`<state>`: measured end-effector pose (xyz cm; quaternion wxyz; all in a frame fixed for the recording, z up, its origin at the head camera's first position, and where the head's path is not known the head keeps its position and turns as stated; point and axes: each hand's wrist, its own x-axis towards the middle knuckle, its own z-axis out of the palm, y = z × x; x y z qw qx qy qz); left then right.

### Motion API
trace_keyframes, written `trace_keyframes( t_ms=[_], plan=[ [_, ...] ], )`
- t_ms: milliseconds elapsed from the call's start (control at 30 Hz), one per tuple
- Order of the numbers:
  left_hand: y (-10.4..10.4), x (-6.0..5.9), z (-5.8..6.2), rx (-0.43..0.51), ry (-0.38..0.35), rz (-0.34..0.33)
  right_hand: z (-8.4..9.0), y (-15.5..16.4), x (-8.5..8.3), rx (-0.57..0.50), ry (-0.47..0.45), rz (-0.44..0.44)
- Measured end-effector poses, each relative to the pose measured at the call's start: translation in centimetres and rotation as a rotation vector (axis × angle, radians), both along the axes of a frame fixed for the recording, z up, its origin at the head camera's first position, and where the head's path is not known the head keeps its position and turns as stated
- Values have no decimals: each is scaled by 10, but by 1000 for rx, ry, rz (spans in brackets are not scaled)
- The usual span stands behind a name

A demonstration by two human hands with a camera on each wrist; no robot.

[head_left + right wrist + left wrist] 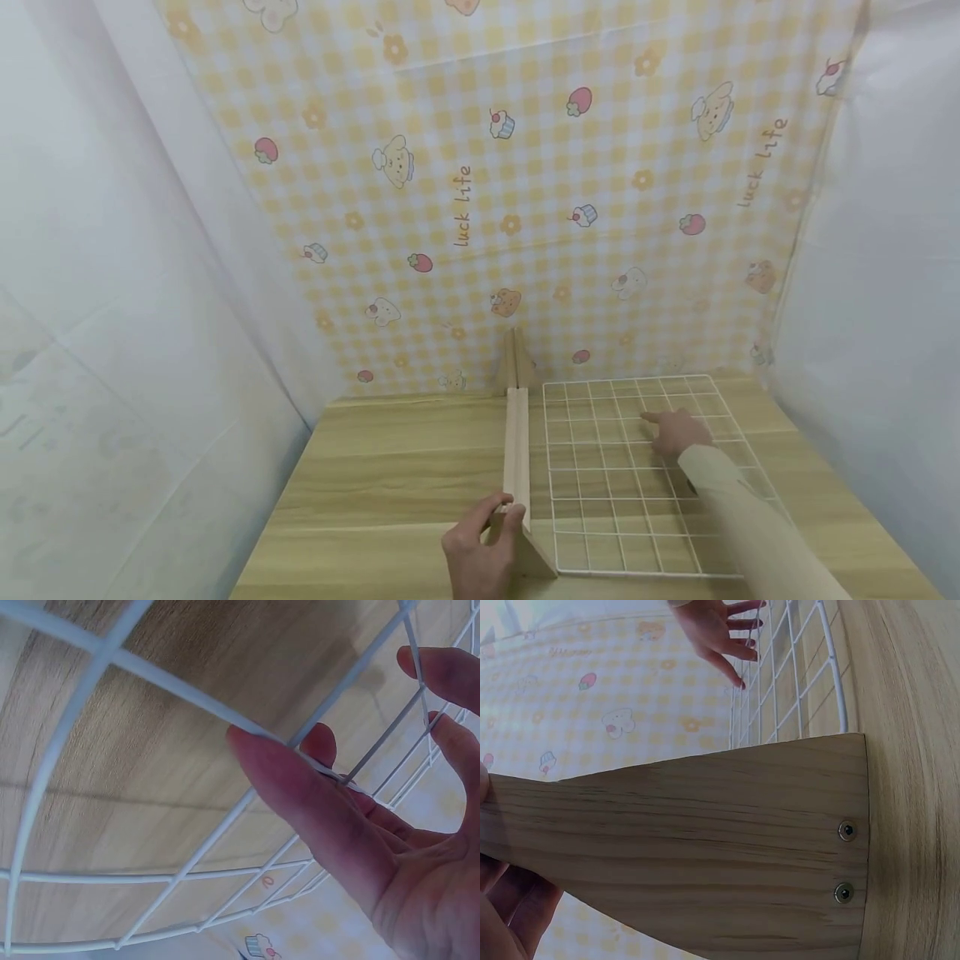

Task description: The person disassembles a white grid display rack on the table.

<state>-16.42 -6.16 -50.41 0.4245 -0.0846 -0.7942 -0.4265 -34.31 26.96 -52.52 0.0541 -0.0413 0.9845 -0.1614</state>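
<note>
Wooden stand [517,450] lies on the table [390,475], its near end gripped by the left hand [480,546]. Just right of it, the right hand [678,433] rests straight fingers on a white wire grid [600,492].

A light wooden table [390,467] carries a wooden stand [516,450] running near to far at its middle, with a white wire grid [630,508] lying flat just right of it.
</note>
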Motion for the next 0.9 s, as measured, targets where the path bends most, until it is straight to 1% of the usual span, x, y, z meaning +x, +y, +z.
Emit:
trace_keyframes(
  t_ms=[67,267,433,567,633,700,833,900],
  plan=[
    [1,0,1,-15,10,10,0,1,0,9,-12,-7],
    [3,-1,2,-11,2,-14,-1,1,2,9,-30,-15],
    [4,-2,2,25,-2,-42,-2,-2,0,-6,-28,-36],
    [5,-3,3,37,7,-44,-2,-4,0,-11,-25,-46],
    [5,-3,3,47,-1,-51,-1,-5,1,-1,-8,-39],
    [5,-4,3,51,-9,-55,-1,-6,2,35,21,-22],
    [5,-7,2,12,-10,-31,-4,-7,3,96,100,-23],
    [5,-9,3,-4,-12,-15,-8,-8,3,91,130,-44]
  ],
)
